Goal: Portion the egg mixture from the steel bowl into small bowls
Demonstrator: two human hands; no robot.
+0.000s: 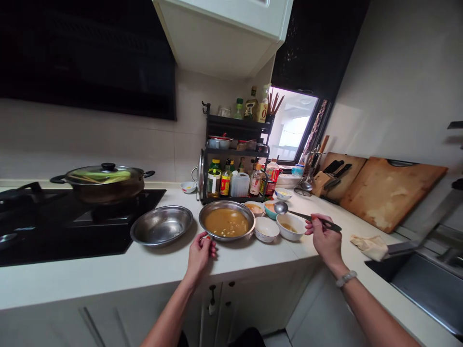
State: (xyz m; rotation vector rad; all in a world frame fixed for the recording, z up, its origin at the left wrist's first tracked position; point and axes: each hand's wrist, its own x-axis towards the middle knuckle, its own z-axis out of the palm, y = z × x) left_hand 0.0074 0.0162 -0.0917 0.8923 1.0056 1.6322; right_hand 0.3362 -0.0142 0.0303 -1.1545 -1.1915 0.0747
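My right hand (325,238) grips the dark handle of a metal ladle (281,207), its bowl raised over the small bowls. Below the ladle stands a white bowl (290,227) with some brownish liquid in it. Close to the near rim of a steel basin (227,221) of brown liquid with pale bits, my left hand (201,251) has its fingers curled in, with nothing seen in them. Whether it touches the rim, I cannot tell. Between basin and white bowl sits another white bowl (266,229); behind are bowls with orange contents (255,208).
An empty-looking steel basin (161,226) stands left, beside the stove with a lidded pot (107,182). A black rack (237,151) of bottles stands behind. At right are a knife block (323,184), cutting boards (394,190), a cloth (369,246) and the sink (427,284).
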